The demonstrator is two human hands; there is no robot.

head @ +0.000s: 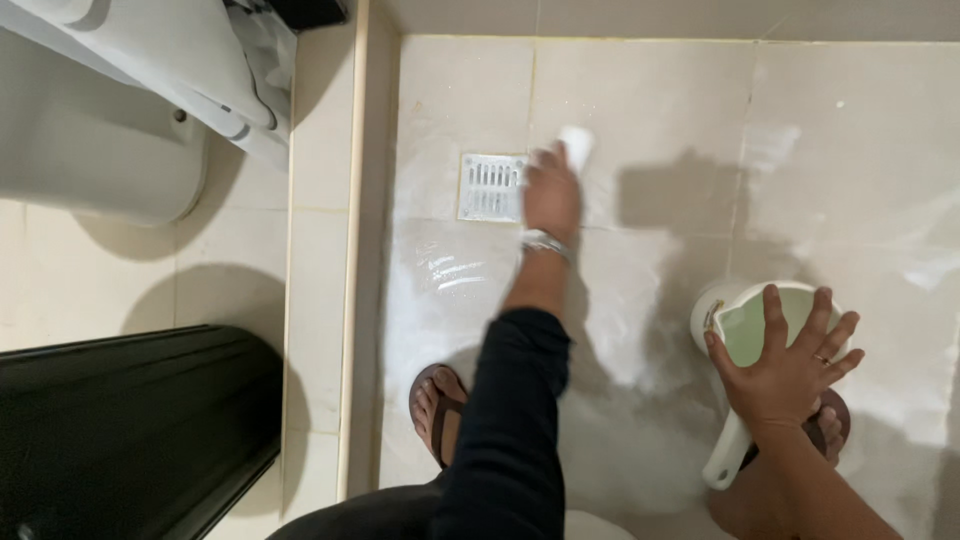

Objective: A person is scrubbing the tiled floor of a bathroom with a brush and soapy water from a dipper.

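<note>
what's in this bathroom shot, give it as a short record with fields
setting: wet, soapy tiled floor beside a raised tile curb
left hand: holds a white scrubbing pad on the floor beside the metal drain grate
right hand: spread flat over the rim of a pale green dipper with a white handle
feet: in brown flip-flops; left foot on the wet tiles
nearby: white toilet, black bin

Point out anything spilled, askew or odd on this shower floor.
A white soapy film is smeared across the tiles, from the drain grate to the scoop. Nothing looks broken or askew.
</note>
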